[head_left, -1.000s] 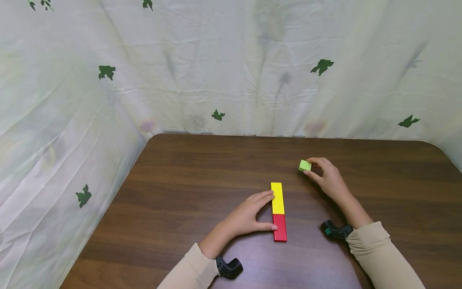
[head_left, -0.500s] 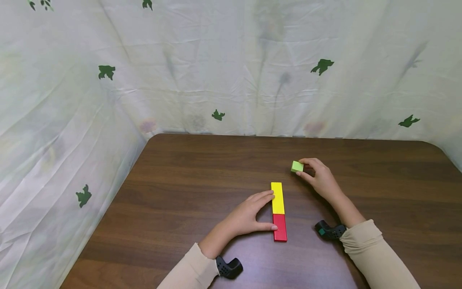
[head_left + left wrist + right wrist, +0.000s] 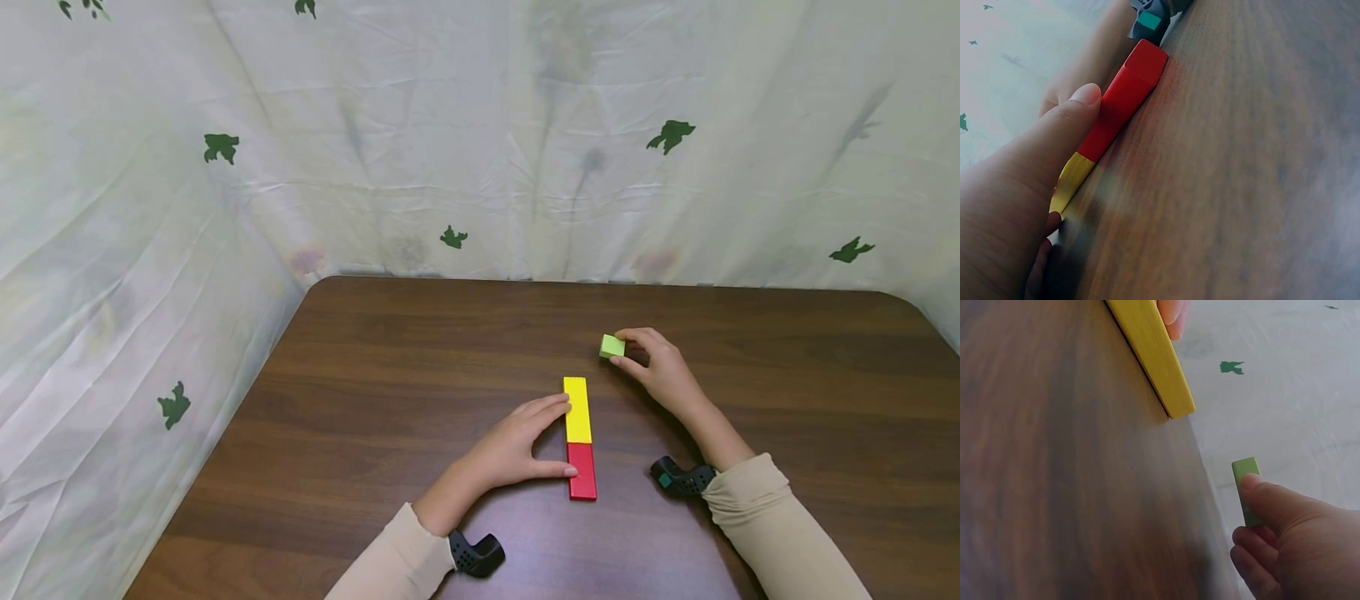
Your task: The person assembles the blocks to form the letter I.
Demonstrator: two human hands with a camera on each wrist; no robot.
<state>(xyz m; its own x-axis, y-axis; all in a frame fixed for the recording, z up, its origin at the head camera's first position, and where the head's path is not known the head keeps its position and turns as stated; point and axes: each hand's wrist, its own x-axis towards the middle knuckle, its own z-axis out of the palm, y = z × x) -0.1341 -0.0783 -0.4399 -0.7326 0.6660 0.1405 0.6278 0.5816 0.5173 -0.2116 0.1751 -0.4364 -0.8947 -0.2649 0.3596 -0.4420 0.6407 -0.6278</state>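
Note:
In the head view a yellow block [image 3: 577, 410] and a red block [image 3: 582, 472] lie end to end in a line on the brown table. My left hand [image 3: 516, 446] rests along their left side, the fingertips touching the yellow block and the outstretched thumb touching the red one. Farther back and to the right, a small light green block [image 3: 612, 347] is pinched between the thumb and fingers of my right hand [image 3: 663, 375]. In the right wrist view the green block [image 3: 1247, 491] is apart from the yellow block's far end [image 3: 1166, 375].
The wooden table [image 3: 360, 375] reaches back to a pale cloth curtain [image 3: 480, 150] with green bird shapes. Each wrist wears a black camera mount, one on the left [image 3: 477, 556] and one on the right [image 3: 681, 477].
My right hand has moved left with the green block, bringing it nearer the yellow block's far end. The left hand and the two blocks in line have stayed put.

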